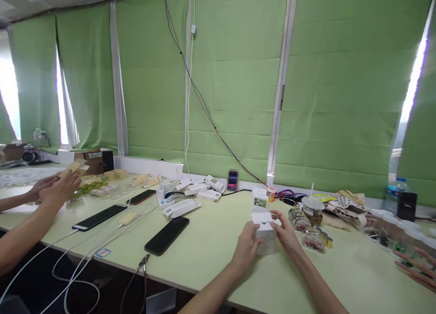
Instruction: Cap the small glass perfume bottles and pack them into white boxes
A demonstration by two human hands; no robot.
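Note:
A small white box [266, 237] stands upright on the pale table in front of me, its top flap raised. My left hand [248, 246] grips the box's left side, thumb across the front. The fingers of my right hand [283, 230] are at the top right edge, on a small white flap. Just behind it stands another white box with a picture on its front [260, 201]. Clear round packs with dark contents [312, 240] lie to the right of my right hand.
Phones [166, 236], white cables and a pile of flat white boxes [195, 187] lie to the left. At the far left a person's hands [59, 186] hold a beige packet. A lidded cup [312, 209] stands right; another person's hand [417, 266] is at the right edge.

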